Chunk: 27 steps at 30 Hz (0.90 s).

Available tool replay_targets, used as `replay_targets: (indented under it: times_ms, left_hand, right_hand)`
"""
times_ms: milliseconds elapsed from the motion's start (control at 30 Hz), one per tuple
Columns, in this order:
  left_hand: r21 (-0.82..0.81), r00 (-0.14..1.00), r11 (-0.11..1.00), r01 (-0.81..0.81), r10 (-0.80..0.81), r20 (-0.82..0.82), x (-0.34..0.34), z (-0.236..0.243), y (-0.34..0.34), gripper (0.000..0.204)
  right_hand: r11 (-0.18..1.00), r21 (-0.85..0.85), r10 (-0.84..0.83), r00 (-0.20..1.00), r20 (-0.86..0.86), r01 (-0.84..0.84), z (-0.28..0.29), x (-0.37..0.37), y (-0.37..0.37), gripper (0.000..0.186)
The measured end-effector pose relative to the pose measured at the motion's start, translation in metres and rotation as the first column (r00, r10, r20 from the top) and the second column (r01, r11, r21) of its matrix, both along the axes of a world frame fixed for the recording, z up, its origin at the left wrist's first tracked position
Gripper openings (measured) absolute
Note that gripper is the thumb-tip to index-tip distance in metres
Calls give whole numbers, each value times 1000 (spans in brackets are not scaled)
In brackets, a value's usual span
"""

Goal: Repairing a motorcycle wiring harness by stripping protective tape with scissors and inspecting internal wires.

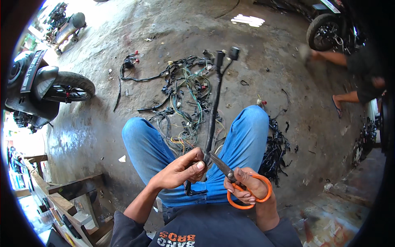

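Note:
My left hand (185, 168) grips a black taped cable bundle (213, 119) that rises up to two black connectors at its top and dangles below my fingers. My right hand (247, 187) is closed on the orange handles of large scissors (263, 197), whose metal blades meet the bundle just beside my left fingers. My jeans-clad knees are bent on either side. Between and beyond them, a tangle of wiring harness (183, 78) with green, black and yellow wires lies on the concrete floor. A heap of black scraps (275, 152) lies right of my right knee.
A parked scooter (37, 88) stands at left, another vehicle (68, 31) farther back. A motorcycle wheel (323, 33) is at upper right. Another person (349, 96) in sandals is on the right. A wooden frame (74, 185) stands close at lower left.

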State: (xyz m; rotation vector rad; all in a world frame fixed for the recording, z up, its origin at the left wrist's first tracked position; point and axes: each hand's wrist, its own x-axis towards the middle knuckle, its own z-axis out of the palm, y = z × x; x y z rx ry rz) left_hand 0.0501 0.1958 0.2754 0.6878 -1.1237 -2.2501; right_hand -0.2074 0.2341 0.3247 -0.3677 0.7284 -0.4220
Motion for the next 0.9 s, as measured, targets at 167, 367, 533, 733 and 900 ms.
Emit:
replay_targets:
  times_ms: [167,367,533,733,900]
  left_hand:
    - [112,998,992,-52,54,-15,-11,14,-2,33]
    - [139,939,940,-310,326,-112,-41,7,-10,51]
    - [159,840,859,-487,511,-182,-52,0,-24,51]
    - [181,761,824,-537,566,-317,-39,16,-52,42]
    - [268,664,754,-599,655,-360,-43,23,-47,50]
  right_hand:
    - [995,-94,41,999,-29,-43,-4,4,0,68]
    - [959,-268,-91,996,12,91,-22,26,6,72]
    - [954,-299,-12,997,74,33,-33,33,6,73]
    - [954,-301,57,991,121,-18,-56,40,14,73]
    - [987,144,-136,834,535,68,-65,58,22,60]
